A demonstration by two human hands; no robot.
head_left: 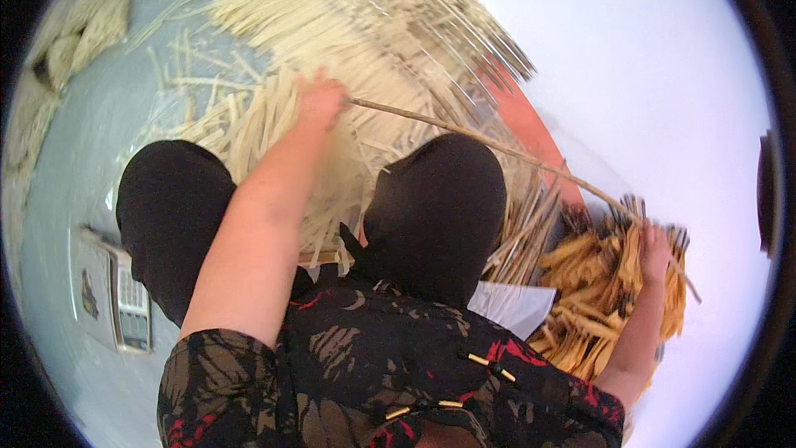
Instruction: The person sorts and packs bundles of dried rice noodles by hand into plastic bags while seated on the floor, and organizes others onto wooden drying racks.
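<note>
A long, thin brown stick (464, 131) slants across in front of me, from upper left down to the lower right. My left hand (322, 101), smeared by motion, closes on its left end beyond my knees. Near the other end, my right hand (654, 254) grips the stick, and its tip sticks out past that hand. Beneath my right hand lies a pile of flat orange-brown strips (580, 282) with several stick ends among them. Pale cream strips (282, 17) spread in a broad layer under and beyond my left hand.
Several thin rods (473, 41) lie along the far right side of the pale strips. A red-orange curved piece (531, 129) runs beside a bundle of sticks (522, 232). A white sheet (514, 307) lies near my right thigh, and a box-like device with buttons (120, 290) at left.
</note>
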